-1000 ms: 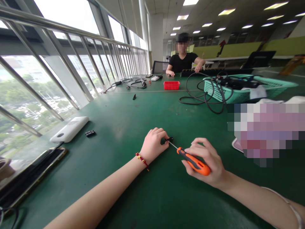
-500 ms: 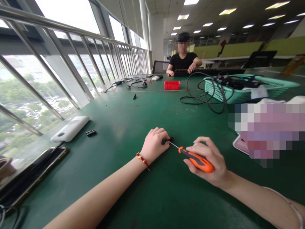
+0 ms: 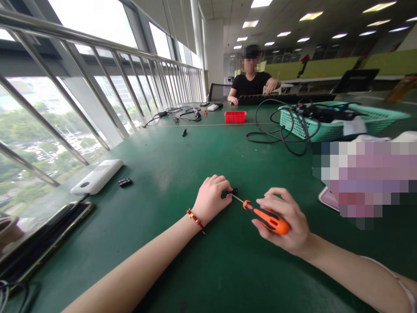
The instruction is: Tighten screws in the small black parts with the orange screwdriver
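Note:
In the middle of the green table (image 3: 182,269), my left hand (image 3: 213,195) pinches a small black part (image 3: 234,191) against the tabletop; the fingers cover much of it, so its kind does not show. My right hand (image 3: 286,219) has its fingers curled round the orange and black handle of a screwdriver (image 3: 269,219). The thin shaft slants up and left, and its tip meets the black part beside my left thumb. Another small black piece (image 3: 125,182) lies to the left of my left hand.
A white power bank (image 3: 97,176) and a phone (image 3: 48,243) lie at left. Farther off are a small black piece (image 3: 184,132), a red bin (image 3: 235,117), cables (image 3: 187,114) and a teal basket (image 3: 329,130) with a black cable. A person (image 3: 250,82) sits opposite at a long black strip.
The screwdriver handle has turned in my right hand and shifted slightly, its tip staying at the black part. My left hand holds still. The person opposite has moved a hand along the black strip.

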A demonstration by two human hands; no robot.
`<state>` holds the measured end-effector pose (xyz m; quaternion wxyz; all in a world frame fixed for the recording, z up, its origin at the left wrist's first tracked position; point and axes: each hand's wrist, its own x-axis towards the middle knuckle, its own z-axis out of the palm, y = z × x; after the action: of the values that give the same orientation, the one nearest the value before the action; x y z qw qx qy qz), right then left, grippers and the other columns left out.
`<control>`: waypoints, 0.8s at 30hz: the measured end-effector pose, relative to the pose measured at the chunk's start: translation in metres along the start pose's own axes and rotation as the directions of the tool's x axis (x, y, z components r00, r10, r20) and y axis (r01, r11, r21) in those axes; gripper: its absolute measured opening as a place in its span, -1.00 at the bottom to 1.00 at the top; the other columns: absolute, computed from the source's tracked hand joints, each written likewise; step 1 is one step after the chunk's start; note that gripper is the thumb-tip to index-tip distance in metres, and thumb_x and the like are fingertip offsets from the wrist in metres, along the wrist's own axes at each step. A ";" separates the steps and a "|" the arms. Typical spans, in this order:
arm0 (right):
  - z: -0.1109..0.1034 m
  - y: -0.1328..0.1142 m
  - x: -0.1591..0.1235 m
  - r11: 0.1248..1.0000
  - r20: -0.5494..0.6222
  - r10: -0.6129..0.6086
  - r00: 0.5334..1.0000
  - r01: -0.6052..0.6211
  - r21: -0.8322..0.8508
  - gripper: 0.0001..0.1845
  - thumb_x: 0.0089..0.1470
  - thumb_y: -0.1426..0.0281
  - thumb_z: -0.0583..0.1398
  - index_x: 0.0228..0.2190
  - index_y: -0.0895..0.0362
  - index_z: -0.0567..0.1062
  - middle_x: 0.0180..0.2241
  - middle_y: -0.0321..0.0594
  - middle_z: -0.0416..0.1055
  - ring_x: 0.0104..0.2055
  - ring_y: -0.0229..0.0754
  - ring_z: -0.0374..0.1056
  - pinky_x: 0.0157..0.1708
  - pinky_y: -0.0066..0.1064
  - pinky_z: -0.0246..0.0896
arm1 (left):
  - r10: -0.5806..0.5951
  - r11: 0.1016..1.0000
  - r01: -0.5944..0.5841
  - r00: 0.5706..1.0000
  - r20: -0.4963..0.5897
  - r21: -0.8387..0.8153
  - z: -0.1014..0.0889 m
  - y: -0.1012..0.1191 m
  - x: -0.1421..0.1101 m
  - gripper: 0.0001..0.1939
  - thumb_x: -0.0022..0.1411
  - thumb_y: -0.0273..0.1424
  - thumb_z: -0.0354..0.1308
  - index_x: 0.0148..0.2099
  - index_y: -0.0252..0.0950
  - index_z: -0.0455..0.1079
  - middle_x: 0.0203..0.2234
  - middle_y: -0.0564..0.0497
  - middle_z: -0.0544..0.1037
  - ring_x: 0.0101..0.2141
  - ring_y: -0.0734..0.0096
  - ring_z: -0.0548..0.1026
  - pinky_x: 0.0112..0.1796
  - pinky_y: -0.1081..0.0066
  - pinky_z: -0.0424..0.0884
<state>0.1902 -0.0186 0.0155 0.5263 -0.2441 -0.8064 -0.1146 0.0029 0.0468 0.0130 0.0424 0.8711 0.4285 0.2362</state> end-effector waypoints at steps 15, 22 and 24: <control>-0.001 0.000 0.003 1.000 -0.001 -0.026 1.000 0.026 0.017 -0.56 -0.02 0.42 0.20 -0.07 0.15 0.24 -0.38 -0.15 0.47 -0.42 -0.16 0.38 -0.33 -0.19 0.34 | -0.001 1.000 0.001 1.000 0.001 0.004 -0.001 0.000 0.000 -0.94 0.02 -0.50 0.11 -0.39 -0.27 0.37 -0.40 0.04 0.46 -0.29 0.35 0.36 -0.24 0.34 0.28; -0.002 0.001 0.000 0.999 0.031 0.023 0.999 -0.024 0.028 -0.61 -0.11 0.47 0.15 -0.17 0.11 0.25 -0.45 -0.27 0.39 -0.47 -0.23 0.36 -0.29 -0.17 0.26 | 0.006 1.000 -0.006 1.000 -0.006 0.004 0.001 0.000 0.000 -0.95 0.02 -0.49 0.11 -0.39 -0.27 0.37 -0.40 0.04 0.46 -0.29 0.35 0.36 -0.24 0.34 0.27; -0.002 -0.001 0.000 1.000 0.040 -0.018 0.999 0.018 0.020 -0.62 -0.13 0.49 0.19 -0.20 0.13 0.26 -0.52 -0.33 0.35 -0.53 -0.27 0.31 -0.28 -0.17 0.27 | 0.008 1.000 -0.008 1.000 -0.006 0.003 0.000 0.000 0.000 -0.95 0.02 -0.49 0.11 -0.40 -0.27 0.37 -0.40 0.04 0.46 -0.29 0.36 0.36 -0.24 0.34 0.27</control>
<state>0.1915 -0.0202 0.0166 0.5115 -0.2340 -0.8199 -0.1067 0.0029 0.0471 0.0127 0.0388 0.8722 0.4254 0.2384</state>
